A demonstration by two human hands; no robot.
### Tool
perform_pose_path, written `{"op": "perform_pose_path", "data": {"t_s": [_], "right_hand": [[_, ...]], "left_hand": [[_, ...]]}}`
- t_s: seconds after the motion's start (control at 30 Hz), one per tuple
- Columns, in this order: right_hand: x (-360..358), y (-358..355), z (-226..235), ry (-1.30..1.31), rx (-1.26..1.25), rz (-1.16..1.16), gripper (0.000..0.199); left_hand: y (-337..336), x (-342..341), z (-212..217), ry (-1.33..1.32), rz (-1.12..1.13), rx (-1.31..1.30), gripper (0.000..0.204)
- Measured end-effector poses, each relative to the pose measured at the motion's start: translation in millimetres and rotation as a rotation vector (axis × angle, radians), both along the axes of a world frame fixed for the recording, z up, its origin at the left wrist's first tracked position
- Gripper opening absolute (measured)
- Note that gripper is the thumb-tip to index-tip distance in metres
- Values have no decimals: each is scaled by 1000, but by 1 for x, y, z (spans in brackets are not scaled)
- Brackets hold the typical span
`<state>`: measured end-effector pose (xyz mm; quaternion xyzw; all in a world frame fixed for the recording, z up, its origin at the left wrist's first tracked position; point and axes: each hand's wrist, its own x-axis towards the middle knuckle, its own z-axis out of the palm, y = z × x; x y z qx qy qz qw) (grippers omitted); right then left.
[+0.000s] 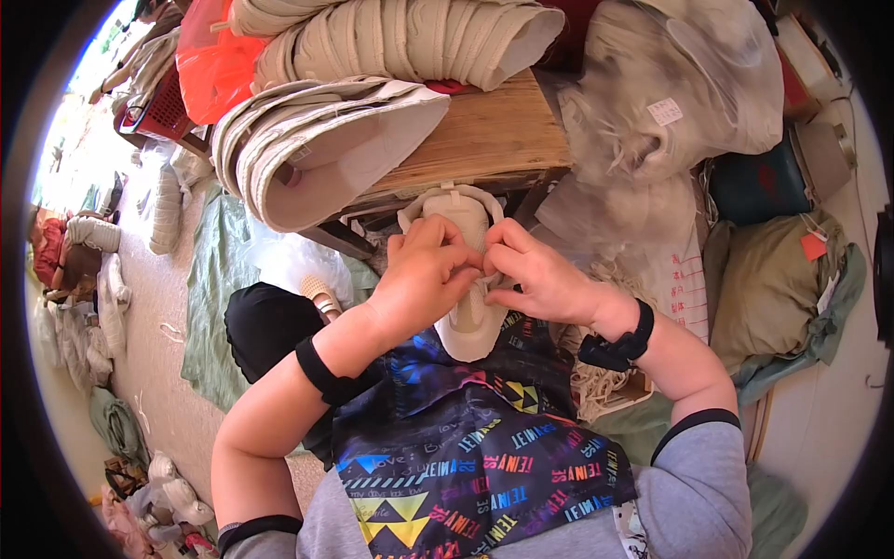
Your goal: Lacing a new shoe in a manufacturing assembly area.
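Observation:
A beige shoe upper (470, 331) lies lengthwise across my lap, its toe toward me and its tongue (453, 205) toward the wooden bench. Over its middle, my left hand (424, 265) is closed in a pinch, thumb against fingers. My right hand (529, 270) faces it from the other side, its fingers also pinched and nearly touching the left fingertips. Between them shows a bit of pale shoelace (488, 279), mostly hidden by the fingers. A dark printed apron (484, 456) covers my lap under the shoe upper.
Nested beige shoe uppers (326, 158) are stacked on the wooden bench (484, 130) ahead, beside a red plastic bag (209, 65). Loose pale cords (605, 387) lie to my right, below a big clear plastic bag (680, 84). An olive sack (773, 289) stands farther right.

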<state>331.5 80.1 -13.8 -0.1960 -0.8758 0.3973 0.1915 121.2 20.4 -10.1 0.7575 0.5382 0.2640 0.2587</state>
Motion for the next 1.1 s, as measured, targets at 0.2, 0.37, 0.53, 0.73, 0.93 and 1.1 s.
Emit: {"op": "perform_pose_path", "data": {"t_s": [0.2, 0.37, 0.53, 0.73, 0.93, 1.1], "right_hand": [[2, -3, -3, 18, 16, -23, 34], [-1, -3, -8, 33, 5, -39, 30], [-4, -3, -10, 85, -1, -48, 22], [-4, -3, -2, 47, -79, -86, 18], [-9, -4, 9, -118, 155, -158, 17], [-27, -13, 2, -170, 274, -297, 15]], "left_hand": [[9, 2, 7, 187, -73, -133, 9], [18, 5, 8, 275, -115, -143, 12], [34, 7, 10, 292, -112, -255, 19], [33, 2, -3, 213, -104, -166, 22], [27, -2, 7, -212, 341, -6, 14], [-10, -17, 6, -303, 229, 72, 16]]}}
